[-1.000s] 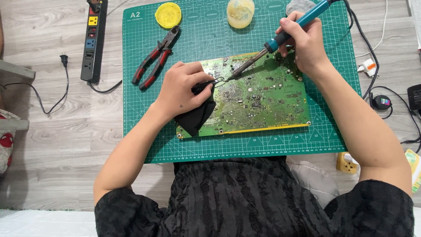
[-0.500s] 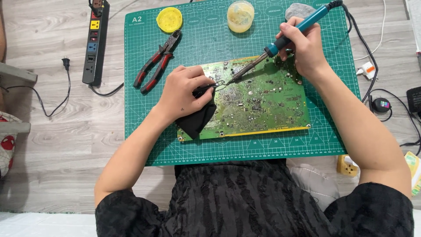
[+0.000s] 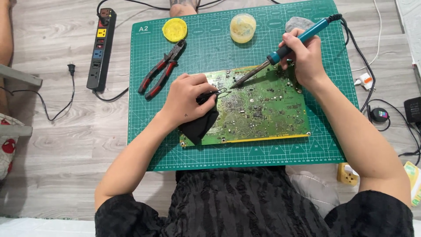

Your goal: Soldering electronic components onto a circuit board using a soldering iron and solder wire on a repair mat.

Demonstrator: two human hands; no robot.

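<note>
Right hand up at the top of the board, fingers wrapped pen-style around the blue-handled soldering iron, its dark metal tip angled down and to the left, meeting the green printed circuit board near its upper middle. Left hand sits on the board's left end, fingers curled and pinching a pair of thin black tweezers, whose points reach right toward the iron's tip, the two very close together; whether they touch is too fine to tell. Under that left palm lies a black cloth, draped over the board's left edge. The board itself lies flat, slightly tilted, in the middle of the green gridded cutting mat on the pale wood floor. Above the left hand, red-and-black handled pliers rest on the mat, jaws pointing up-right. Further up, a round yellow sponge pad and a small clear round tub with yellowish contents. Off the mat to the left, a black power strip lies on the floor.
</note>
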